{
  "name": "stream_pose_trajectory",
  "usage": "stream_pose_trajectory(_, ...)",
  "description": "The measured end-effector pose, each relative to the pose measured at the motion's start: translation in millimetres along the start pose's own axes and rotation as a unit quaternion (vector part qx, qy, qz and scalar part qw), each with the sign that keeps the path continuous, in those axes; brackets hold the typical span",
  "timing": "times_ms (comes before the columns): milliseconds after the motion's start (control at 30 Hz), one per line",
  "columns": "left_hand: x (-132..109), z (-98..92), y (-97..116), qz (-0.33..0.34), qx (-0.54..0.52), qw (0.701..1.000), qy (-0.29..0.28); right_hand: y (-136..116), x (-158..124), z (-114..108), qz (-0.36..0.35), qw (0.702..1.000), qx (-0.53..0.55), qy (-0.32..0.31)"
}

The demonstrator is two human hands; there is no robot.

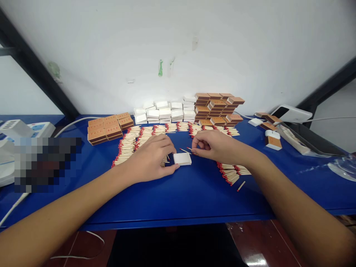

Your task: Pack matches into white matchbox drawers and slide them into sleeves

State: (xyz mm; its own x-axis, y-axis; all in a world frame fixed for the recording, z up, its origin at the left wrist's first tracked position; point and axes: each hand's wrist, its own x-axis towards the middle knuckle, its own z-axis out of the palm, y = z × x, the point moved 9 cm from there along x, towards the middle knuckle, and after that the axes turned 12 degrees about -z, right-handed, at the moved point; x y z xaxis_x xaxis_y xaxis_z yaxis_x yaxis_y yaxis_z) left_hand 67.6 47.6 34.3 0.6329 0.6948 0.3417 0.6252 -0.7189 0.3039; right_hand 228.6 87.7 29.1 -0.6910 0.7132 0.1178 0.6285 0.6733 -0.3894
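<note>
White wall (111,55) (green smears (160,68)) | blue tabletop (178,202) | red tiled floor (83,243)

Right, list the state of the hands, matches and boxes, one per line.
Left hand: gripping one end of the small white box
Small white box: lying flat
Right hand: fingers curled, grip unclear
Matches: mostly massed in bundles
Lone match: lying apart
White boxes: stacked
Orange boxes: mostly stacked

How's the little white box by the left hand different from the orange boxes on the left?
The white box is plain; the orange boxes have reddish marks on top. The white box is single, but the orange boxes form a block. The white box is at the left hand; the orange boxes sit farther back. Both rest on the blue table.
</note>
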Motion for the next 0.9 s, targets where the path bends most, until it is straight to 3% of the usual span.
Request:
stream_pose_trajectory(100, -1.4, 1.1, 2.0, 0.006, -0.017, 1.0, -0.011, 0.2, 6.3, 2.9, 0.019, 0.999, -0.021, 0.024)
stream_pose_trajectory(333, -0.4, -2.2, 8.6, 0.008, -0.032, 0.999, -0.036, -7.5, 12.8, 13.8, 0.056, 0.998, -0.027, 0.006)
stream_pose_trajectory(633, -0.4, -0.1, 3.9, 0.002, -0.023, 0.999, -0.04, -6.3, 14.5, 21.2, 0.046, 0.999, -0.023, -0.008)
stream_pose_trajectory(900, 1.5, -1.9, 0.2, -0.005, -0.007, 1.0, -0.026, -8.7, 13.3, 22.0, -0.011, 0.999, -0.034, 0.007)
